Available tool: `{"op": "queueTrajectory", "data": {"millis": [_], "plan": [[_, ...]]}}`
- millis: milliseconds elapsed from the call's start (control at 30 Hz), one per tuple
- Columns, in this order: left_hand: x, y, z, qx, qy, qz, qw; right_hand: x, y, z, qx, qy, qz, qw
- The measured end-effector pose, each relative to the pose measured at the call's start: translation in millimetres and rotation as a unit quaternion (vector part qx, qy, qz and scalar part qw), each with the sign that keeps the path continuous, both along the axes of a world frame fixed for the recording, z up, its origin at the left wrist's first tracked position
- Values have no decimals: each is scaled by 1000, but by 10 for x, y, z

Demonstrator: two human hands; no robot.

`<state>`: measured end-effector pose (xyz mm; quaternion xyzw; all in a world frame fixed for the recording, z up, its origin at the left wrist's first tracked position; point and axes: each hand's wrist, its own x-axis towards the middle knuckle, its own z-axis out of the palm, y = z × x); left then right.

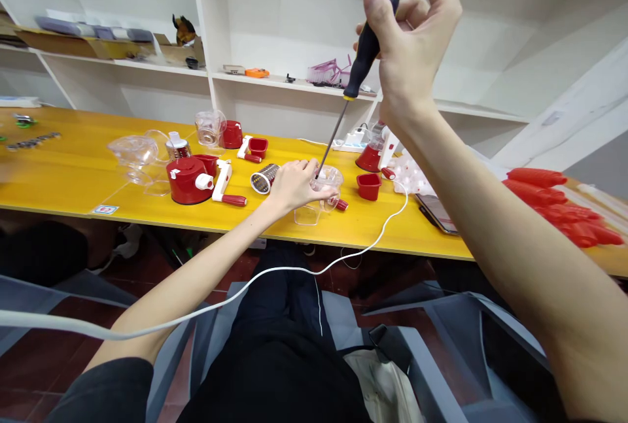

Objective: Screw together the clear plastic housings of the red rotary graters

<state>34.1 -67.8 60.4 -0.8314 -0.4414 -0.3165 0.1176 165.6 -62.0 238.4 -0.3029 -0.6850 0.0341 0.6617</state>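
Observation:
My right hand (417, 37) is raised high, its fingers closed around the black and yellow handle of a screwdriver (369, 50). The long shaft slants down to a clear plastic housing (330, 181) on the table, with its tip near my left fingers. My left hand (296, 186) grips the housing, thumb along its near side; part of the housing is hidden behind the hand. A metal grater drum (265, 178) lies just left of that hand. A red handle end (342, 204) shows beside the housing, and a red plastic cup (369, 186) stands to the right.
On the yellow table (235, 227), a red grater base (189, 180), a white crank (222, 181) and another clear housing (135, 152) stand at left. A white cable (275, 270) crosses in front. Red parts (559, 204) lie at right, near a tablet-like device (436, 212). Shelves (294, 83) rise behind.

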Motion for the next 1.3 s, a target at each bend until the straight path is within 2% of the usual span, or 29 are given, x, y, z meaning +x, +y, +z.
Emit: {"op": "queueTrajectory", "data": {"millis": [200,400,767,1067,1300], "plan": [[4,3,-2,-3,-2,-4,1000,-50,-37,33,-43,69,39,996],[6,6,-9,-2,-4,-5,1000,-36,-81,19,-96,63,62,991],[3,0,-4,-1,-5,-6,1000,-101,-75,-8,21,76,30,996],[9,1,-7,-6,-5,-3,1000,-58,-79,-1,-18,71,6,997],[7,6,-7,0,-3,-5,1000,-88,-107,-12,1,51,42,998]]}}
